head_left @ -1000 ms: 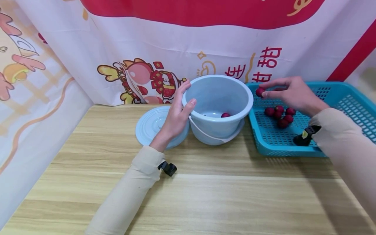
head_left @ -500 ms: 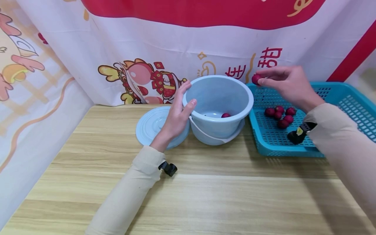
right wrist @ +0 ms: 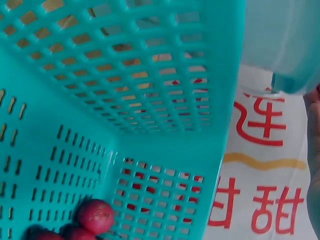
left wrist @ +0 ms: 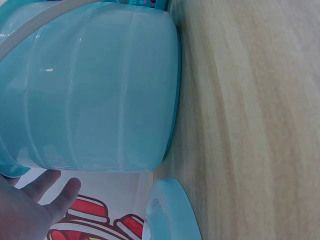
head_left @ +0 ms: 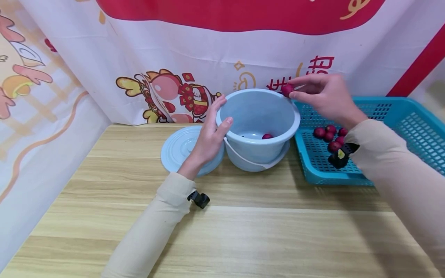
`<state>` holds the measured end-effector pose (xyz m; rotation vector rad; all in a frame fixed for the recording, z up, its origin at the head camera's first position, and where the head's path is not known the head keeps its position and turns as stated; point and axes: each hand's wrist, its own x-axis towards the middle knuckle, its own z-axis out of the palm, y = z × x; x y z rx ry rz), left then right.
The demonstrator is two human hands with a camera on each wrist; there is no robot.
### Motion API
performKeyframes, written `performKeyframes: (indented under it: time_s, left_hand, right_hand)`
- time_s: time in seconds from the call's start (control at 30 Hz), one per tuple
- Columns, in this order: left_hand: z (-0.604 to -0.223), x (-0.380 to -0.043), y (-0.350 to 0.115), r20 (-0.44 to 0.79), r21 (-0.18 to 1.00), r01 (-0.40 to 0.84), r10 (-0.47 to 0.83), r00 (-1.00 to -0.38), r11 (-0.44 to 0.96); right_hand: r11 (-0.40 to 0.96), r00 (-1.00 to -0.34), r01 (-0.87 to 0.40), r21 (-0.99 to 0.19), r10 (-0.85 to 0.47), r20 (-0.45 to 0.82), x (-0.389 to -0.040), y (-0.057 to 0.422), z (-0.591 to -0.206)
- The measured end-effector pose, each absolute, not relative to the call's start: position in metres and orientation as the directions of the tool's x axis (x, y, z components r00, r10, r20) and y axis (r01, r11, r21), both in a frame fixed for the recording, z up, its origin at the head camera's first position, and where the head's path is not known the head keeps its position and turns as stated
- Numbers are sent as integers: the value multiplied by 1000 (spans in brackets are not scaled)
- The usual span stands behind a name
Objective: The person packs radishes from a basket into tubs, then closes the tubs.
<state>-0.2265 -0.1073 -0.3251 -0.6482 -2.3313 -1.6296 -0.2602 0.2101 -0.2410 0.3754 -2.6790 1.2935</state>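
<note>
A light blue bucket (head_left: 257,154) stands upright, with a small dark red radish (head_left: 267,136) on its floor. My left hand (head_left: 207,135) rests against the bucket's left side at the rim, its fingers fairly straight; the left wrist view shows fingers (left wrist: 62,197) touching the wall. With thumb and fingertips, my right hand (head_left: 325,96) pinches another radish (head_left: 287,90) at the bucket's back right rim. Several more radishes (head_left: 328,136) lie in a turquoise basket (head_left: 309,175) below that hand. In the right wrist view, only the edge of the right hand (right wrist: 314,150) shows.
A round light blue lid (head_left: 177,148) lies on the wooden table (head_left: 243,235) left of the bucket, partly behind my left hand. The basket stands close beside the bucket on the right. Behind everything hangs a printed white and red cloth (head_left: 194,46).
My right hand has lifted the pinched radish from over the basket and carried it left to the bucket's rim. My left hand and the bucket have stayed in place.
</note>
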Motion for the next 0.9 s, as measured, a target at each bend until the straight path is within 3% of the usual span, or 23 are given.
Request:
performKeyframes:
  time_s: [0.63, 0.9]
  left_hand:
    - [-325, -226, -107, 420, 832, 473, 227, -879, 291]
    - [-326, -227, -107, 419, 831, 472, 225, -879, 294]
  right_hand:
    - [596, -916, -400, -696, -293, 275, -259, 181, -248]
    - [600, -920, -389, -699, -292, 262, -259, 175, -254]
